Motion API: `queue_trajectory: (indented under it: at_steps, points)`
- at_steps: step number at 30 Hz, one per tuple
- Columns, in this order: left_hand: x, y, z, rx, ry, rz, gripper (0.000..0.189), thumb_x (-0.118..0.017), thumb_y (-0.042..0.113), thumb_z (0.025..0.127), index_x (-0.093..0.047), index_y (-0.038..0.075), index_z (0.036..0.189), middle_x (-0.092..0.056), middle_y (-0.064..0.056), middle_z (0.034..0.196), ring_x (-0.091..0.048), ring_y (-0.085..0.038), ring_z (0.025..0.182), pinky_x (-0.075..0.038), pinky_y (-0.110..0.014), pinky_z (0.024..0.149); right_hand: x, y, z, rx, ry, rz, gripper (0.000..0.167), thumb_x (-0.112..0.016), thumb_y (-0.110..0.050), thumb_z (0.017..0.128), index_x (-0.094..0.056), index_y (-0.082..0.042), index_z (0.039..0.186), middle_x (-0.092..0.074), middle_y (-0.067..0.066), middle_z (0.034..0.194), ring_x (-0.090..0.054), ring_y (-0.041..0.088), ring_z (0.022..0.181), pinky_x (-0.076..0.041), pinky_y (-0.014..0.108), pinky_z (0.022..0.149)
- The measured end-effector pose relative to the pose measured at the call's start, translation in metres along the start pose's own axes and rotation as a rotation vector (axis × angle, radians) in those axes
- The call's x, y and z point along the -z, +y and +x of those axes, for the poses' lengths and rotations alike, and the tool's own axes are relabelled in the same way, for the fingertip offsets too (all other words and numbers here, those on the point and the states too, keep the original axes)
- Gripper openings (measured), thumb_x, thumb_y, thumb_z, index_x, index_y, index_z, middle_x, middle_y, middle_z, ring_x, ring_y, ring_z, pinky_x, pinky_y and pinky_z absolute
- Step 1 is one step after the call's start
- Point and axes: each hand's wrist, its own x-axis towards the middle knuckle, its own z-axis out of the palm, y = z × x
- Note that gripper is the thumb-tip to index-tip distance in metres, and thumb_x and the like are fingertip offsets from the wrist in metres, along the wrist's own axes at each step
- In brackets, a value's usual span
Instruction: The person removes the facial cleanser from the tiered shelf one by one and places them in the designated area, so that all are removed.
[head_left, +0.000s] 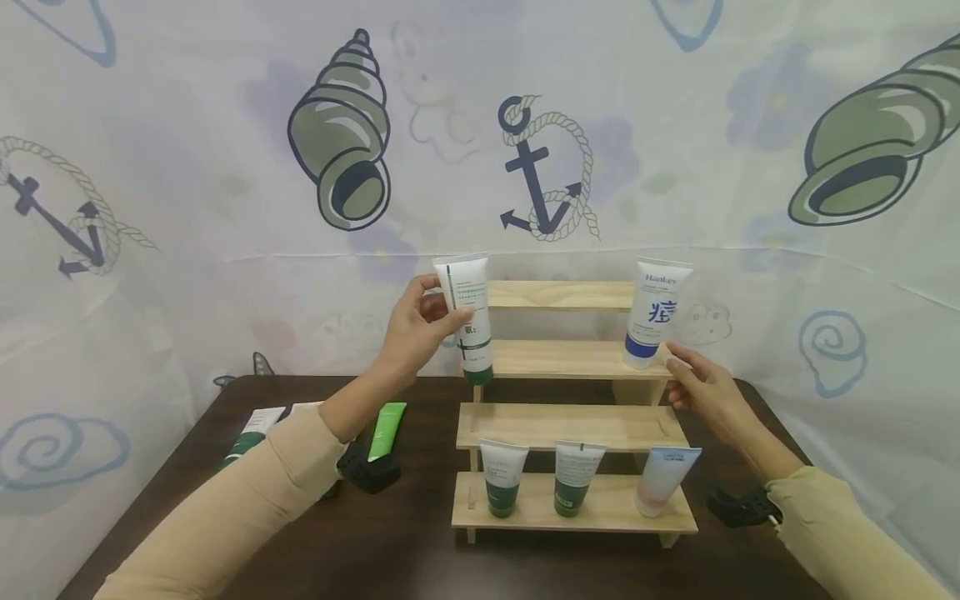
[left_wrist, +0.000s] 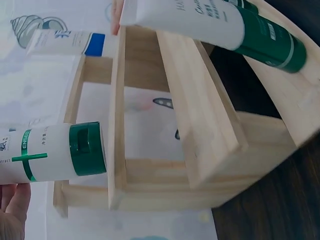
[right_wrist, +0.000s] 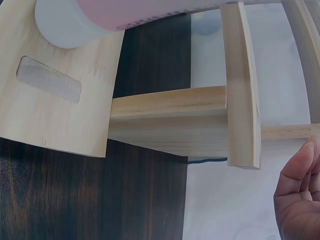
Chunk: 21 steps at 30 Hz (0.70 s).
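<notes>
Backdrop cloth: behind everything hangs the patterned backdrop cloth (head_left: 450, 187), printed with shells and anchors.
Worktop: a dark worktop (head_left: 337, 542) runs out to it, carrying all the rest.
Rack: a stepped wooden rack (head_left: 573, 425) of four shelves stands on it.
Sleeves: two beige sleeves reach in, the left sleeve (head_left: 247, 492) stretched forward and inward, the right sleeve (head_left: 847, 525) coming from the far right side; each wrist carries a black strap.
Left hand: this hand (head_left: 420, 329) is raised at the rack's upper left, pinching a tube between the thumb laid across its front and the fingers behind.
Right hand: this hand (head_left: 705, 387) sits at the right end of the second shelf from the top, fingers bent in towards the thumb; I can't tell whether it grips the shelf end or only hovers beside it.
Held tube: the white tube with a dark green cap (head_left: 477, 337) is upright with a slight tilt, cap down, by the left end of that second shelf; whether it touches the wood I can't see. I'd judge it light, soft-walled and rather smooth, unlikely to break; mid-body suits a gentle pinch, and the stiff cap should squash least.
White-and-blue tube: another tube (head_left: 655, 308) stands cap down on the second shelf, near the right hand.
Small tubes: three stand spaced along the bottom shelf, two green-based (head_left: 502, 475) (head_left: 577, 475) and one pale pink-and-blue (head_left: 664, 479).
</notes>
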Motion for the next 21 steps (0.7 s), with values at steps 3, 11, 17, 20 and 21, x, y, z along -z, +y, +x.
queue_trajectory:
  at_steps: [3,11,17,20,21]
  points:
    - [0.011,-0.003,-0.005,0.024,0.022,0.009,0.050,-0.065,0.011,0.088,-0.040,0.008,0.131,-0.060,-0.018,0.120,-0.060,-0.026,0.107,-0.051,-0.034,0.085,0.000,0.000,0.000,0.005,-0.011,0.005,0.065,-0.043,-0.036,0.099,-0.019,-0.001,0.149,-0.056,-0.001,0.082,-0.055,0.003,0.067,-0.053,0.021,0.064]
    - [0.041,-0.012,-0.015,0.085,0.068,0.017,0.053,-0.064,0.013,0.090,-0.036,0.009,0.135,-0.058,-0.017,0.123,-0.060,-0.017,0.102,-0.050,-0.043,0.091,0.000,0.000,-0.001,-0.005,-0.013,0.009,0.066,-0.044,-0.037,0.099,-0.018,-0.002,0.149,-0.057,0.000,0.084,-0.055,0.003,0.067,-0.052,0.019,0.063]
    - [0.064,-0.023,-0.025,0.116,0.064,0.053,0.056,-0.062,0.019,0.091,-0.033,0.006,0.137,-0.056,-0.019,0.124,-0.059,-0.009,0.096,-0.053,-0.032,0.086,0.000,0.000,-0.004,-0.005,-0.014,0.011,0.065,-0.043,-0.036,0.099,-0.017,-0.003,0.149,-0.057,-0.001,0.083,-0.054,0.003,0.067,-0.052,0.019,0.062]
    - [0.075,-0.029,-0.031,0.146,0.056,0.084,0.059,-0.062,0.023,0.092,-0.032,0.005,0.139,-0.054,-0.020,0.126,-0.058,-0.006,0.096,-0.052,-0.024,0.082,-0.001,0.000,-0.005,-0.006,-0.015,0.006,0.065,-0.043,-0.036,0.099,-0.017,-0.003,0.149,-0.056,-0.002,0.082,-0.054,0.003,0.067,-0.051,0.020,0.062]
    - [0.079,-0.031,-0.033,0.158,0.055,0.099,0.059,-0.062,0.025,0.092,-0.032,0.005,0.139,-0.054,-0.020,0.126,-0.058,-0.006,0.096,-0.052,-0.023,0.081,-0.001,0.000,-0.005,-0.008,-0.015,0.006,0.065,-0.043,-0.036,0.099,-0.017,-0.003,0.149,-0.056,-0.003,0.082,-0.054,0.003,0.067,-0.051,0.020,0.062]
